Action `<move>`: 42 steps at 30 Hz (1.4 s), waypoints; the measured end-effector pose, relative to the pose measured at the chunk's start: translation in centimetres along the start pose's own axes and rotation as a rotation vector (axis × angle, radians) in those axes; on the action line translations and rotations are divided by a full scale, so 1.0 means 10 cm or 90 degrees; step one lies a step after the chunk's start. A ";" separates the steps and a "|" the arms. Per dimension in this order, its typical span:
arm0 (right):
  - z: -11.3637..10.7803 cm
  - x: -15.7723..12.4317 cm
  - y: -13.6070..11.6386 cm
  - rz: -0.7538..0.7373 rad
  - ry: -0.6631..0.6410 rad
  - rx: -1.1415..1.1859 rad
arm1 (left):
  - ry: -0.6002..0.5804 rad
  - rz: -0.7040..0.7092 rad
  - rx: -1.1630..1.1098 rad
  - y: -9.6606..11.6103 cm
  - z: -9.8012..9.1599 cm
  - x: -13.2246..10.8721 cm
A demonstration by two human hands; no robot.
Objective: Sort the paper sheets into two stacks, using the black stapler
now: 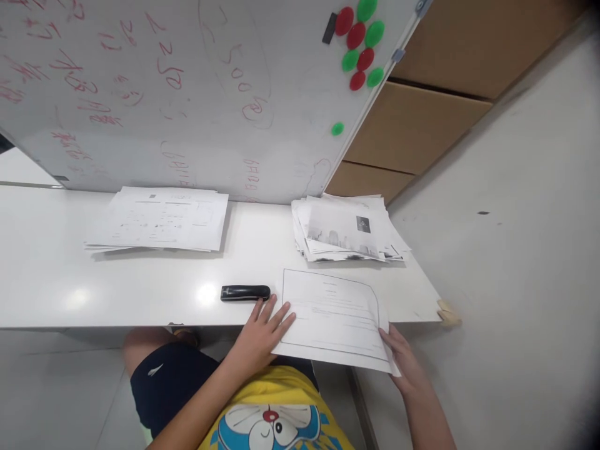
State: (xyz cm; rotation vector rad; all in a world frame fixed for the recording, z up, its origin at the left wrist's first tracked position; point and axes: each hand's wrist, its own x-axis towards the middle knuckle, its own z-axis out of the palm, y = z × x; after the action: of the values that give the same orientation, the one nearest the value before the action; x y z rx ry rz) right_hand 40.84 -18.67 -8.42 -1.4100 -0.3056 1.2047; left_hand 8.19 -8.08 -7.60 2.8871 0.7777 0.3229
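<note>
A printed sheet of paper point(332, 319) with a black border lies partly on the white table and hangs over its front edge. My right hand point(403, 356) grips its right edge, thumb on top, and the sheet curves up a little there. My left hand point(265, 331) rests with fingers spread on the left edge of the sheet and the table. Just beyond the left fingertips lies a black stapler point(245, 292), close to the paper's left side.
A stack of printed papers point(164, 219) sits at the back left of the table point(117, 287), and a messier paper stack point(349, 228) at the back right. Behind stands a whiteboard point(290, 81) with red writing and magnets. Cardboard boxes point(412, 125) and a wall point(525, 237) are on the right.
</note>
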 end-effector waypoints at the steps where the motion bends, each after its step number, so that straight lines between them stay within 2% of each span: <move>1: 0.00 -0.01 0.00 0.001 0.001 -0.003 | 0.016 0.002 0.011 -0.01 0.01 0.00; 5: 0.04 -0.05 0.00 0.004 0.025 -0.052 | 0.139 0.019 0.051 -0.11 0.02 -0.12; 8: 0.07 -0.06 -0.01 -0.004 0.037 -0.081 | 0.177 0.071 0.060 -0.16 -0.06 -0.21; 15: 0.10 0.00 0.02 -0.026 0.070 -0.092 | 0.191 0.137 0.045 -0.11 -0.24 -0.27; 24: 0.09 -0.11 0.07 -0.017 0.059 -0.096 | 0.141 0.098 -0.033 -0.21 -0.09 -0.38; 32: 0.10 -0.12 0.10 -0.032 0.055 -0.086 | 0.142 0.085 -0.055 -0.19 -0.11 -0.42; 34: 0.12 -0.13 0.09 -0.026 0.059 -0.086 | 0.217 0.063 -0.042 -0.19 -0.12 -0.46; 36: 0.13 -0.13 0.07 -0.022 0.059 -0.082 | 0.343 -0.004 -0.017 -0.21 -0.17 -0.45; 37: 0.13 -0.13 0.06 -0.023 0.058 -0.078 | 0.383 -0.051 -0.002 -0.24 -0.21 -0.42; 38: 0.14 -0.12 0.05 -0.027 0.055 -0.073 | 0.384 -0.097 0.014 -0.28 -0.27 -0.37; 39: 0.15 -0.12 0.05 -0.030 0.050 -0.068 | 0.345 -0.132 0.028 -0.33 -0.33 -0.31; 40: 0.16 -0.11 0.05 -0.035 0.048 -0.064 | 0.281 -0.148 0.039 -0.40 -0.39 -0.24; 42: 0.19 -0.10 0.05 -0.043 0.053 -0.056 | 0.150 -0.125 0.060 -0.54 -0.47 -0.12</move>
State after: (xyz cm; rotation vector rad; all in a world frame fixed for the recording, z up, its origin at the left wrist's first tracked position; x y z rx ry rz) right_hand 38.72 -18.50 -7.99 -1.5103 -0.3489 1.0858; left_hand 3.48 -3.67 -4.25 2.8585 1.1331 0.6250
